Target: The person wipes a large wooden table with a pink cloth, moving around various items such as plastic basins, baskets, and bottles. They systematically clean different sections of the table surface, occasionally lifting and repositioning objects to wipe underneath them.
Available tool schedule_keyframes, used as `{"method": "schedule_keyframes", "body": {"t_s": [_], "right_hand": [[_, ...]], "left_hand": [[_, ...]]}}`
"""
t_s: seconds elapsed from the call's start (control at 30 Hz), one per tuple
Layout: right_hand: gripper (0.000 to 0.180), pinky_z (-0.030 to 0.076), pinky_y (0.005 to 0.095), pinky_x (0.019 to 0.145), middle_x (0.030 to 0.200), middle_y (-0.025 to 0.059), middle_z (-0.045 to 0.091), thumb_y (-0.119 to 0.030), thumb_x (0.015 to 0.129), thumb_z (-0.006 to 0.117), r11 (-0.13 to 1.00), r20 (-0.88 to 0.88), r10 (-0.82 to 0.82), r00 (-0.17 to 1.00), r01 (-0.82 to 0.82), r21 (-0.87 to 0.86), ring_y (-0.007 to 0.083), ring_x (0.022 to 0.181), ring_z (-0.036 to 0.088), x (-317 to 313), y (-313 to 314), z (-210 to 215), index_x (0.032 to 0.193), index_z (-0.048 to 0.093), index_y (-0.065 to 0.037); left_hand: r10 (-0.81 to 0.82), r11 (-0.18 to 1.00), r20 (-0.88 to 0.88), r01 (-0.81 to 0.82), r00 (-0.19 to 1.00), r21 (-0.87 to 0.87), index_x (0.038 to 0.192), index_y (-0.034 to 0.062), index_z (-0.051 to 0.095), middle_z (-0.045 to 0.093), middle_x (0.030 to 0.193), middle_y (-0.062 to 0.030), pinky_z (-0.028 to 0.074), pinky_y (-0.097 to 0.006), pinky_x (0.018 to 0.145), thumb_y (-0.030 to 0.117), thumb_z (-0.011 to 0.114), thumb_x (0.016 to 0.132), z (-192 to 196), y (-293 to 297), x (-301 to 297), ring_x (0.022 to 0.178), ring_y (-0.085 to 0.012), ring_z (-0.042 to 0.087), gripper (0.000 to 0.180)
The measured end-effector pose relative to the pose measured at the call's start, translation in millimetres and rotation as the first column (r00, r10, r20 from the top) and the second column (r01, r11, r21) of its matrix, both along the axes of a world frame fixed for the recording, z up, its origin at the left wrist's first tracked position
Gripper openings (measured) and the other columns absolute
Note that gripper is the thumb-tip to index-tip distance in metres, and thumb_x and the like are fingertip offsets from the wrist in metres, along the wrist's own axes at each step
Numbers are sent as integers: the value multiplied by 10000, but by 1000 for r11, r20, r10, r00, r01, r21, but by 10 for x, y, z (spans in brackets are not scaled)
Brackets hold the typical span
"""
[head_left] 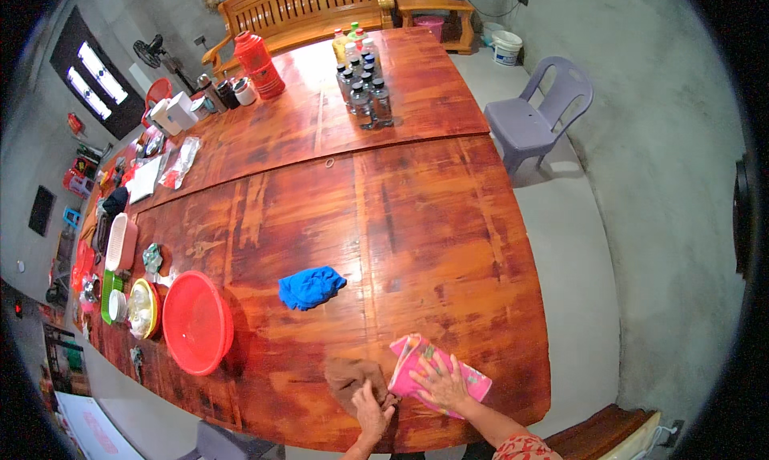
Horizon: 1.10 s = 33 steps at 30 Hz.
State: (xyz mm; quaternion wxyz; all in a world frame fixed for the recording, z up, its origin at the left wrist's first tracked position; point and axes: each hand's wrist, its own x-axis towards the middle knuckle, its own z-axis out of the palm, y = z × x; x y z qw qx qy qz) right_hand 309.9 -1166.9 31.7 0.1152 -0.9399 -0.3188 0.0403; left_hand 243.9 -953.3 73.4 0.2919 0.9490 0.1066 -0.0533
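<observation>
Near the table's front edge, my right hand (pixel 441 385) lies flat with spread fingers on a folded pink cloth (pixel 411 353) with a flower pattern. Just left of it, my left hand (pixel 371 412) has its fingers closed on the edge of a crumpled brown cloth (pixel 344 373). The two cloths lie side by side, close together. Farther off, a bunched blue cloth (pixel 312 288) rests on the wood, apart from both hands.
A red basin (pixel 198 324) stands on the wooden table (pixel 432 219) at left, beside bowls and baskets. Several bottles (pixel 360 99) and a red thermos (pixel 259 63) stand toward the back. A grey plastic chair (pixel 529 115) is at the right, a wooden bench (pixel 304 15) behind.
</observation>
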Motion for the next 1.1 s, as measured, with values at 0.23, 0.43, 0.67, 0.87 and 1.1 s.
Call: {"method": "schedule_keyframes", "body": {"t_s": [0.23,0.43,0.67,0.87,1.1], "right_hand": [[563,201,672,1100,1515,9,358,-549,850,609,995,35,18,999,-21,102,304,1434,247,667,-621,-26,1378,503,-385],[580,210,659,1114,1536,10,325,-561,839,613,987,107,-31,994,13,159,295,1440,231,1463,-1086,-209,1381,503,-387],[582,199,665,1122,1524,11,342,-545,823,636,974,132,-91,987,61,219,307,1429,253,2261,-1520,-234,1367,521,-373],[569,190,650,1133,1536,26,335,-525,849,620,982,145,-75,987,47,184,309,1448,224,2663,-1700,-270,1386,504,-378],[581,175,645,1138,1560,47,305,-439,845,648,987,134,-13,991,-8,158,340,1448,230,2639,-1740,-252,1397,505,-328]], "left_hand": [[196,957,58,-204,979,208,1105,40,528,314,1380,-308,325,-586,1015,200,815,658,-389,9,52,1258,-483,316,554],[149,988,-86,-145,985,51,1245,82,486,451,1157,-265,405,-514,907,29,696,762,-334,-681,31,1089,-455,450,529],[74,997,-107,-74,992,-1,1091,89,582,487,979,-175,486,-473,705,95,664,857,-60,-2267,590,922,-373,568,247],[176,983,-28,-174,984,58,1236,81,468,506,1021,-180,520,-463,764,141,708,841,-168,-2966,834,975,-359,582,466],[230,972,-148,-222,962,72,1142,68,511,473,1128,-198,492,-481,839,121,752,767,-214,-3015,629,1051,-420,513,449]]}}
